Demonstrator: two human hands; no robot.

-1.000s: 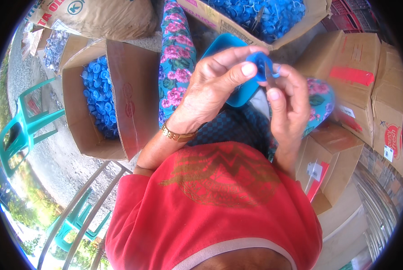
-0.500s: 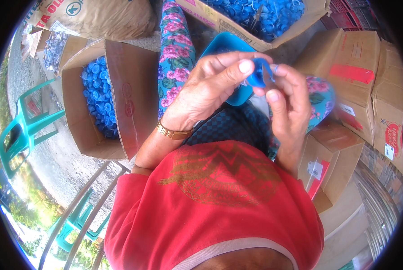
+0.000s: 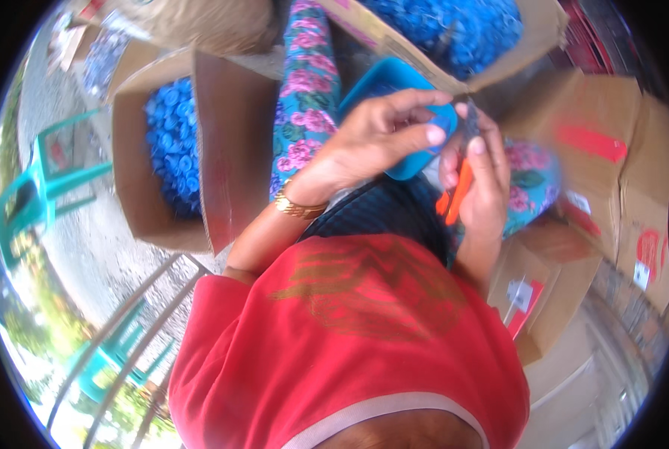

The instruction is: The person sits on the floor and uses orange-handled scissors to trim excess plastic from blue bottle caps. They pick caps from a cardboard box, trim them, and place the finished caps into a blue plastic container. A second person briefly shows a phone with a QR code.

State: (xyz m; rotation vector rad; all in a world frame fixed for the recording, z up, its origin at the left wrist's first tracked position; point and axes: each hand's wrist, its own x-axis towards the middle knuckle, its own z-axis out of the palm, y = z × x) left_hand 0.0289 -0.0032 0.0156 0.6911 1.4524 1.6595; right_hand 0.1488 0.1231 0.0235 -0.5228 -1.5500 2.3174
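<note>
Pinched between the thumb and fingers of my left hand (image 3: 375, 138) is a small round blue plastic cap (image 3: 445, 123), slightly blurred. My right hand (image 3: 488, 176) is closed around pliers (image 3: 461, 185) with orange handles and dark jaws. The jaws point up and away from me, just to the right of the cap; whether they touch it I cannot tell. Beneath my hands a teal plastic basin (image 3: 400, 169) sits between my legs, its contents mostly hidden by my left hand.
Beyond the basin stands a carton (image 3: 383, 36) full of blue caps (image 3: 461, 37). Another open carton (image 3: 233, 142) with blue caps (image 3: 173, 142) is at left, near a large sack (image 3: 200, 22). More cartons (image 3: 588, 135) stand at right. A green chair (image 3: 46, 187) is far left.
My right hand now holds the orange-handled pliers, where before its fingers were at the blue piece. My left hand still holds the cap, slightly lower. The whole view has shifted a little.
</note>
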